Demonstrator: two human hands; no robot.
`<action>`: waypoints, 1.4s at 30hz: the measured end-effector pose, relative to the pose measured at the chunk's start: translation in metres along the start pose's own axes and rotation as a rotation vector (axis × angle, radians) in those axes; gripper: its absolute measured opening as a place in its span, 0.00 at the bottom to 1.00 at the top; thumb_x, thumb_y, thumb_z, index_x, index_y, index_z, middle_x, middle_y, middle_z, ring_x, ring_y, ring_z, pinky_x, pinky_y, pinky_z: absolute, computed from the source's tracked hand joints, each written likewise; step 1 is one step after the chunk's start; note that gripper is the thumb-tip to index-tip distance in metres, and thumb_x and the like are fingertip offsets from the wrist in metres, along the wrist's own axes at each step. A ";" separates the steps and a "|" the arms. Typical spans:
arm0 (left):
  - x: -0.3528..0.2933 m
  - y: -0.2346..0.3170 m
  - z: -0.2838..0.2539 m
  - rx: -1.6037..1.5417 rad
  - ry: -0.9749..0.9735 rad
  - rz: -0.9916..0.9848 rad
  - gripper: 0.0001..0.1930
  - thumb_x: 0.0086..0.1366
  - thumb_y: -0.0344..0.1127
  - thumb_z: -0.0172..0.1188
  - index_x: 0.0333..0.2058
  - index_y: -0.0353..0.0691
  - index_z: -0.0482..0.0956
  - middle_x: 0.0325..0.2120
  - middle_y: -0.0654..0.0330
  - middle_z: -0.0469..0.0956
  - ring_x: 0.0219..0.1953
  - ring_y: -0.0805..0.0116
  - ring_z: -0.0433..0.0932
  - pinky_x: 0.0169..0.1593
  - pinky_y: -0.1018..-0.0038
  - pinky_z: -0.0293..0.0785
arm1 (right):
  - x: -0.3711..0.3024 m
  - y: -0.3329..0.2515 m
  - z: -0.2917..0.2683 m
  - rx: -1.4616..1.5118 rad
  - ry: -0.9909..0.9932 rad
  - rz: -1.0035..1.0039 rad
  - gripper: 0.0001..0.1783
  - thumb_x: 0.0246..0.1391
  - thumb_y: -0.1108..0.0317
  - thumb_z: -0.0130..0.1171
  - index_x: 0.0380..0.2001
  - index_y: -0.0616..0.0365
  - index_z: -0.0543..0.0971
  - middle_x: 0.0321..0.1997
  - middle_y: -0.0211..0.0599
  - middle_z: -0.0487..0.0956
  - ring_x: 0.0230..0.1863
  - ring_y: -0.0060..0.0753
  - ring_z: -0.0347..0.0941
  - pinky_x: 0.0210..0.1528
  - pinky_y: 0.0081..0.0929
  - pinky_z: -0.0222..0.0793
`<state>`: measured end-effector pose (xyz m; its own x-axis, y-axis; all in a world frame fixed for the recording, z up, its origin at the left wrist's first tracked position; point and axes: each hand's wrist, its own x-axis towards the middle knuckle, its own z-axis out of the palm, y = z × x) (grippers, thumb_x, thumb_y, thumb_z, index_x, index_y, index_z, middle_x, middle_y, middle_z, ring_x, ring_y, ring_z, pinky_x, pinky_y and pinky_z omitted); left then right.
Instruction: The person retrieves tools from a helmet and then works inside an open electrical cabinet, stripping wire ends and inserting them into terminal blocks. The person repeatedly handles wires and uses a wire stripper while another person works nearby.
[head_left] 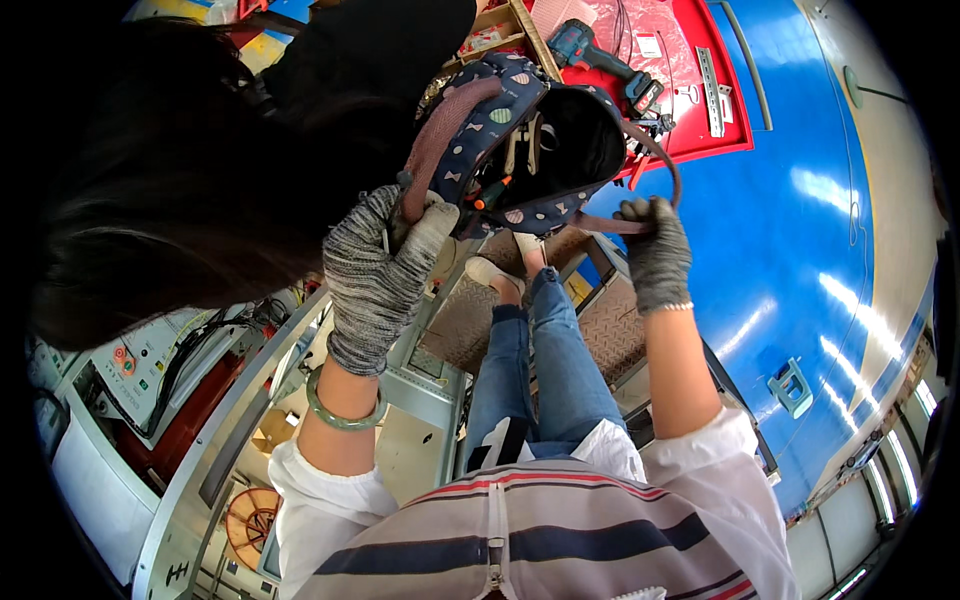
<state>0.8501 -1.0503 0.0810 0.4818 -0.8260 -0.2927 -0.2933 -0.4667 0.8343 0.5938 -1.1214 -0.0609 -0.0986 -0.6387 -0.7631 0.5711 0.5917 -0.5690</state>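
A dark navy tool bag [497, 100] with a bow pattern hangs in front of me, its zipped mouth wide apart. My left hand [375, 270], in a grey knitted glove, is closed on the brown strap [450, 130] at the bag's left side. On the other side, my right hand [657, 255], gloved the same way, grips the thinner-looking brown strap [672, 165]. Inside the bag I see pale-handled pliers [520, 150] and an orange-and-green tool handle [492, 193]; the bag's deeper part is dark.
Beyond the bag, a cordless drill [605, 62] lies on a red work surface [735, 135] beside a wooden box [535, 40]. A person with dark hair [150, 150] leans in close at left. A control panel [135, 365] stands lower left; a teal stool [790, 388] is on the blue floor.
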 end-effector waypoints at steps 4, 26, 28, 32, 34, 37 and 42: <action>-0.004 -0.003 -0.003 0.155 -0.009 0.040 0.07 0.54 0.30 0.61 0.32 0.37 0.78 0.22 0.67 0.75 0.26 0.82 0.70 0.32 0.82 0.68 | -0.038 -0.040 0.015 -0.100 -0.249 -0.143 0.13 0.53 0.65 0.53 0.38 0.62 0.69 0.23 0.37 0.73 0.31 0.37 0.73 0.43 0.36 0.70; -0.201 -0.016 -0.206 -0.799 0.818 -0.150 0.13 0.56 0.44 0.59 0.23 0.40 0.72 0.18 0.65 0.70 0.21 0.76 0.71 0.23 0.81 0.68 | -0.282 0.024 0.138 -0.653 -0.969 -0.180 0.22 0.51 0.60 0.55 0.42 0.68 0.67 0.19 0.35 0.72 0.25 0.26 0.71 0.33 0.27 0.69; -0.225 -0.049 -0.211 -0.671 0.751 -0.024 0.11 0.53 0.34 0.58 0.35 0.38 0.73 0.26 0.64 0.72 0.28 0.74 0.70 0.29 0.80 0.68 | -0.274 0.063 0.132 -0.722 -1.045 -0.120 0.21 0.53 0.61 0.52 0.44 0.66 0.67 0.23 0.35 0.73 0.27 0.25 0.70 0.34 0.24 0.68; -0.239 -0.117 -0.224 -0.461 0.657 -0.222 0.10 0.53 0.35 0.59 0.32 0.37 0.74 0.23 0.66 0.72 0.16 0.83 0.61 0.20 0.86 0.57 | -0.247 0.145 0.128 -0.937 -1.067 -0.083 0.17 0.54 0.63 0.51 0.42 0.65 0.69 0.26 0.33 0.72 0.28 0.22 0.68 0.34 0.22 0.66; -0.240 -0.152 -0.226 -0.453 0.672 -0.357 0.10 0.53 0.36 0.60 0.31 0.37 0.75 0.21 0.69 0.71 0.18 0.83 0.62 0.21 0.86 0.57 | -0.231 0.189 0.121 -1.009 -1.072 -0.080 0.15 0.54 0.64 0.51 0.41 0.64 0.70 0.26 0.32 0.71 0.28 0.22 0.66 0.33 0.21 0.65; -0.235 -0.196 -0.224 -0.518 0.617 -0.484 0.11 0.50 0.35 0.63 0.31 0.37 0.76 0.20 0.69 0.73 0.21 0.83 0.65 0.26 0.84 0.60 | -0.217 0.247 0.111 -1.048 -1.052 -0.035 0.13 0.51 0.66 0.53 0.37 0.63 0.72 0.25 0.34 0.70 0.28 0.28 0.66 0.33 0.25 0.65; -0.231 -0.288 -0.205 -0.731 0.725 -0.417 0.10 0.53 0.36 0.64 0.30 0.37 0.77 0.24 0.66 0.75 0.27 0.80 0.70 0.32 0.82 0.66 | -0.186 0.325 0.093 -1.280 -1.093 -0.020 0.14 0.53 0.70 0.52 0.42 0.63 0.69 0.33 0.32 0.72 0.36 0.21 0.68 0.40 0.19 0.66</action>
<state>0.9924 -0.6600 0.0039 0.8682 -0.1561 -0.4710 0.4464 -0.1691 0.8787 0.8735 -0.8559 -0.0760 0.7887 -0.3435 -0.5098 -0.4601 0.2202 -0.8601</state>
